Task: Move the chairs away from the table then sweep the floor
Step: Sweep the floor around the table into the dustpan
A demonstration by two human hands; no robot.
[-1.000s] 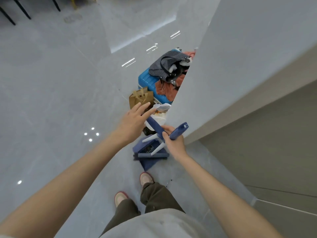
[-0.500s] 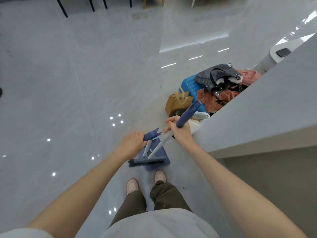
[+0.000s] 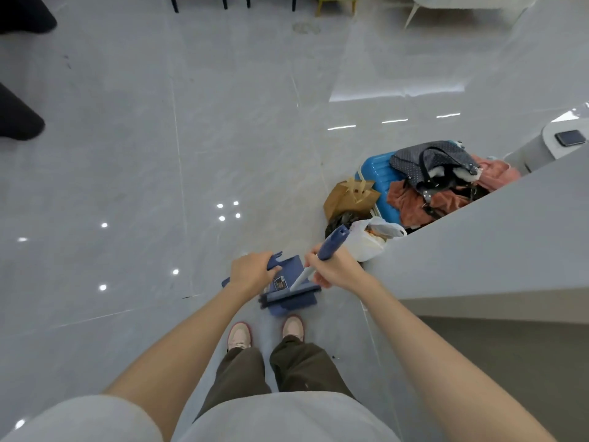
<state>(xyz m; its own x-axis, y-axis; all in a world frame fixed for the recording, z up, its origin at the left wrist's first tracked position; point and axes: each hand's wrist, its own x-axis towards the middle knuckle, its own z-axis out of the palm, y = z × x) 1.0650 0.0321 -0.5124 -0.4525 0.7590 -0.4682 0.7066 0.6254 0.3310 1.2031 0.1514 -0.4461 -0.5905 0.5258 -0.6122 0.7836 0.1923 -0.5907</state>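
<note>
Left hand [image 3: 251,273]: fingers are curled round the short handle of the blue plastic dustpan [image 3: 291,266]. Right hand [image 3: 335,270]: fingers are wrapped round the blue grip of the white-shafted broom [image 3: 332,243]. The broom head is seen just below both sets of fingers, lying against the dustpan. Both tools are held low over the glossy grey tiled floor [image 3: 127,154], close in front of the shoes.

A white plastic bag [image 3: 366,242] is noted just beyond the right fingers, with a brown paper bag [image 3: 347,197] and a blue hard-shell suitcase [image 3: 374,173] further out.

Thin dark chair legs [image 3: 224,1] are seen well beyond the fingertips, at the far edge. No table can be identified with certainty, so the chair step cannot be confirmed.

Judgement: the tools are collected, no swept pile is visible, and sweeping is taken as not yet begun.
</note>
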